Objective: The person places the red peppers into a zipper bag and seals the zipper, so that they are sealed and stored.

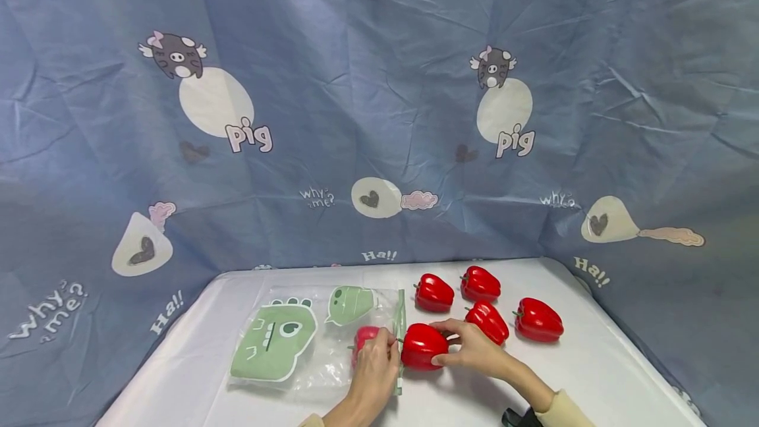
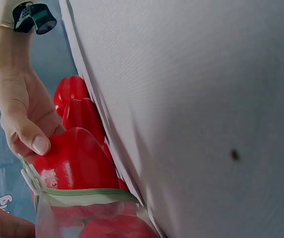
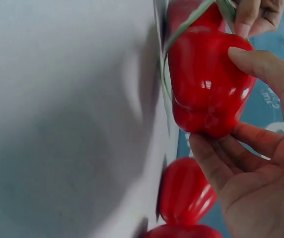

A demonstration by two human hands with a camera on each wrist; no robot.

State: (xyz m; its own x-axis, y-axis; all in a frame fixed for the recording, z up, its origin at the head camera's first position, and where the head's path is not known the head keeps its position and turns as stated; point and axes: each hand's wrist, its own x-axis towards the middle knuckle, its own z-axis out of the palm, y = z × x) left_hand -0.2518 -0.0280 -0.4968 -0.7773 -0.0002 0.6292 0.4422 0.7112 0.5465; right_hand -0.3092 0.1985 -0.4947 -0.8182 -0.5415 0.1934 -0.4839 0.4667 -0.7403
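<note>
On the white table [image 1: 593, 374], my right hand [image 1: 462, 346] grips a red bell pepper [image 1: 422, 346] between thumb and fingers at the mouth of a clear zip bag [image 1: 308, 341] printed with green dinosaurs. My left hand [image 1: 379, 358] pinches the bag's green zip edge [image 3: 191, 20] beside that pepper. Another red pepper [image 1: 363, 336] lies inside the bag. The left wrist view shows the held pepper [image 2: 75, 161] partly past the bag's green rim [image 2: 82, 194], with the right thumb [image 2: 33, 141] on it. In the right wrist view my thumb [image 3: 261, 67] and fingers [image 3: 221, 163] wrap the pepper [image 3: 206, 84].
Several more red peppers lie loose to the right of the bag, the nearest one [image 1: 487, 321] just behind my right hand and others [image 1: 434, 292] [image 1: 538, 319] farther back and right. A blue cartoon-print cloth [image 1: 379, 117] hangs behind and around the table.
</note>
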